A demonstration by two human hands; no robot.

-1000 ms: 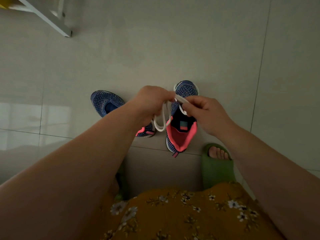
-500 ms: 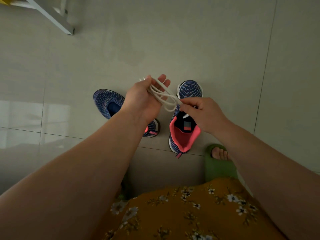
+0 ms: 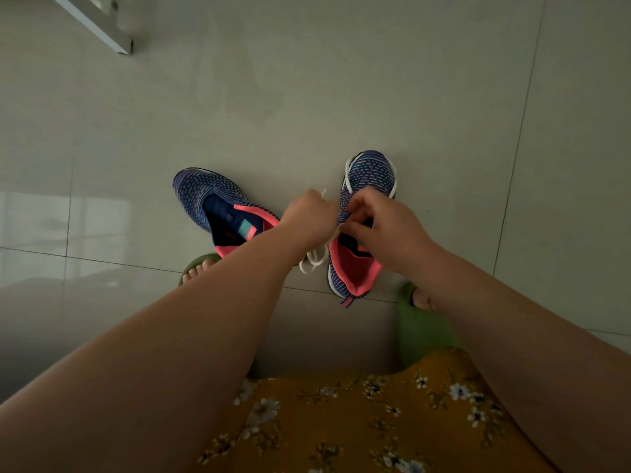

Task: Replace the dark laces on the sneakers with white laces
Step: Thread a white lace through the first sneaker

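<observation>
Two blue knit sneakers with pink linings stand on the tiled floor. The left sneaker (image 3: 218, 206) has no lace in it and lies angled to the left. Over the tongue area of the right sneaker (image 3: 370, 172) both hands meet. My left hand (image 3: 307, 216) grips a white lace (image 3: 316, 259), whose tip sticks up above the fist and whose loops hang down beside the shoe. My right hand (image 3: 379, 223) pinches the same lace at the shoe's upper edge. The eyelets are hidden by the hands. No dark lace shows.
My feet in green slippers (image 3: 420, 329) stand just behind the sneakers, the left slipper (image 3: 196, 266) partly hidden by my arm. A white furniture leg (image 3: 99, 25) crosses the far left corner. My yellow flowered dress (image 3: 358, 421) fills the bottom.
Both hands have dropped from above the shoes down onto the right sneaker. The left hand's fingers, spread with the lace draped over them, have curled round it.
</observation>
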